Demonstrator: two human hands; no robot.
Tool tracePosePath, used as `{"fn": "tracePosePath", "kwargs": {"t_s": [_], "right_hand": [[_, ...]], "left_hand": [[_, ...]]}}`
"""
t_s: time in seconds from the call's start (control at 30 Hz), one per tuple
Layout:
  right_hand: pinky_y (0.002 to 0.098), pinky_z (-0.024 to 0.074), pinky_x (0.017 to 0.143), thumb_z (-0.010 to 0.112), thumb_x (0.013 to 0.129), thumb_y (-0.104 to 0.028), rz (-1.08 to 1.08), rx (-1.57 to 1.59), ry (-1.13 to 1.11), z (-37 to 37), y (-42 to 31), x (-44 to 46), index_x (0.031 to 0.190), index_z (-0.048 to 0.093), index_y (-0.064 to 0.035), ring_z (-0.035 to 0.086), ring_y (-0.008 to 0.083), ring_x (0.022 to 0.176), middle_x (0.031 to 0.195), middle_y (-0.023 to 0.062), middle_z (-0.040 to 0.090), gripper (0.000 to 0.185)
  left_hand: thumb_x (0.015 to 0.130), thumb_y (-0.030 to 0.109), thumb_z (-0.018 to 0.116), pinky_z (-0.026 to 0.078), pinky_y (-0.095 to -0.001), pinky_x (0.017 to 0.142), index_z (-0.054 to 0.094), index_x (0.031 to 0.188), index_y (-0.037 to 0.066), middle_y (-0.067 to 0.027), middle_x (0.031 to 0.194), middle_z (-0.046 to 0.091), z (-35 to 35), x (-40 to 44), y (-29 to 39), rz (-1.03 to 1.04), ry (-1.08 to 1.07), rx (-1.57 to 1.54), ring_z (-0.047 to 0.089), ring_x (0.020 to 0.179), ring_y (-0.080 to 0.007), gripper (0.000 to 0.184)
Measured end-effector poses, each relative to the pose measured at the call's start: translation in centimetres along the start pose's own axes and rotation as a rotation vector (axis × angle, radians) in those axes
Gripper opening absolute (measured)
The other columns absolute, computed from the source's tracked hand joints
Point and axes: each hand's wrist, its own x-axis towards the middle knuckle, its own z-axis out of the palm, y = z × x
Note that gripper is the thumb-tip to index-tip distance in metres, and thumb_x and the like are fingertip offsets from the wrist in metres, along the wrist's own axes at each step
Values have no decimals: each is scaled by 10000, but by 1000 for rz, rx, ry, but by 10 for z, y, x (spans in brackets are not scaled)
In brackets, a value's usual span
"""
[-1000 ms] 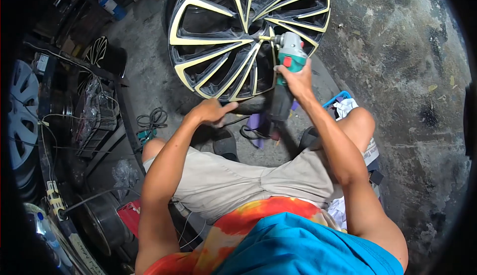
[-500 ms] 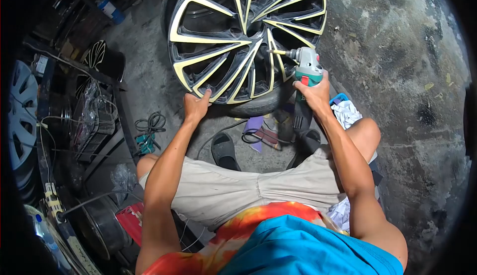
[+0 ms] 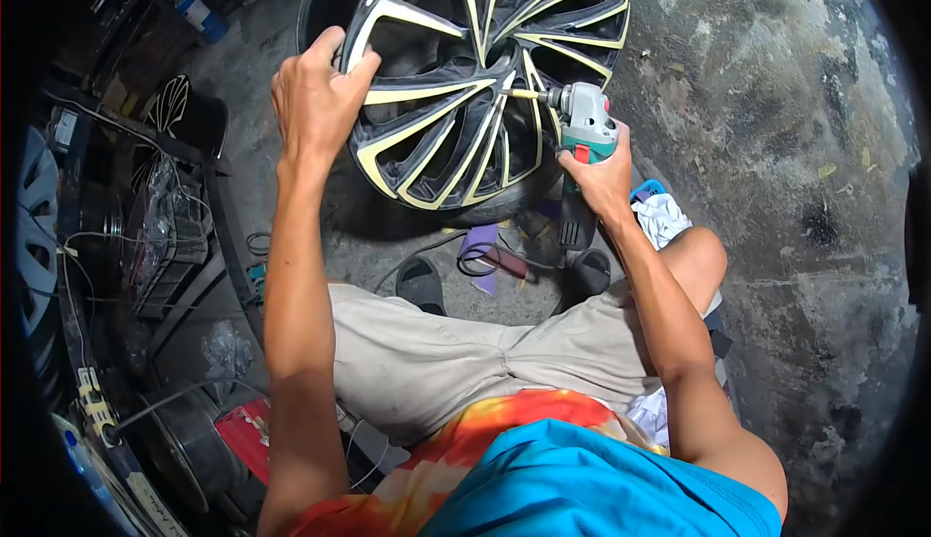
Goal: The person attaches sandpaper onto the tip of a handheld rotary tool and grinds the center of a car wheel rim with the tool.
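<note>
A large black wheel rim [image 3: 441,150] with pale yellow spoke faces leans in front of me at the top centre. My left hand [image 3: 320,96] grips its left edge, thumb on the front and fingers curled round the rim. In my right hand [image 3: 601,173] is a green and grey power tool [image 3: 588,130], held by its body with the fingers wrapped round it. A thin yellowish bit [image 3: 524,94] sticks out from the tool's head to the left, over the spokes near the hub. Whether the bit touches them I cannot tell.
Under the rim lies a dark tyre [image 3: 514,202]. Purple paper [image 3: 479,246] and a looped black cable rest on the floor between my feet. White crumpled paper [image 3: 662,219] is by my right knee. A rack, a power strip [image 3: 95,403] and other wheels stand at the left.
My left hand has moved from the rim's lower edge up to its left side. The rim has turned. The tool first moved right and down, then back left, its bit again near the hub.
</note>
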Motion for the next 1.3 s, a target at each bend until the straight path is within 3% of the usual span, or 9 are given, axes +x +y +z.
{"fn": "tracePosePath", "kwargs": {"t_s": [0.27,0.4,0.43,0.53,0.7,0.8,1.0,1.23,1.3], "right_hand": [[396,516,953,886,683,-224,-66,-37,117,17,12,24,1325,467,-9,656,275,1062,1156,182,656,797],[434,522,967,914,674,-222,-144,-84,109,37,-1,37,1373,421,-30,677,349,1101,1191,233,673,877],[440,523,967,921,670,-220,-151,-100,111,41,-9,38,1377,413,-31,678,362,1110,1196,241,675,891],[462,535,952,938,660,-193,-205,-143,135,43,-11,46,1385,398,-52,686,405,1114,1188,256,688,915],[457,541,943,937,666,-164,-216,-169,124,40,6,42,1383,402,-65,700,389,1095,1166,247,704,901],[484,537,914,911,664,-200,-168,-136,115,46,17,33,1346,407,-31,694,432,1044,1128,273,690,865],[466,536,920,882,673,-248,-87,-124,133,51,17,34,1334,415,-14,695,405,1041,1124,268,687,841],[473,553,863,879,685,-276,-99,-91,148,61,14,26,1337,407,-29,721,413,968,1066,254,709,843],[464,555,863,886,689,-286,-101,-68,135,64,14,17,1351,396,-28,725,404,976,1065,248,714,863]], "left_hand": [[867,283,742,440,-431,582,621,769,14,-185,638,616,3,-17,-16,-113,51,-40,614,590,-388,311],[870,379,788,375,-416,526,552,722,12,-131,546,465,-3,-21,-18,-80,69,-44,444,492,-309,461],[873,385,782,450,-454,559,568,725,23,-146,593,598,-8,-20,-13,-111,17,-34,616,577,-379,446],[846,391,829,349,-385,505,549,706,25,-83,529,434,-4,-25,-11,-109,107,-121,401,484,-219,482],[829,205,847,487,-345,564,666,796,28,-62,764,678,-14,-22,7,48,396,-249,652,629,-216,255],[835,187,834,504,-340,588,681,804,26,-78,736,663,-6,-33,27,226,290,-315,649,625,-239,225],[872,548,753,544,-407,656,744,900,-27,-181,806,726,71,-78,64,4,-827,-420,714,724,-254,576],[677,812,774,561,-395,860,577,1192,-223,-319,1059,700,160,-86,78,-346,-1071,-629,720,998,-348,1173],[674,799,788,555,-383,894,562,1214,-218,-328,1114,686,177,-92,80,-396,-970,-722,708,1046,-338,1173]]}}
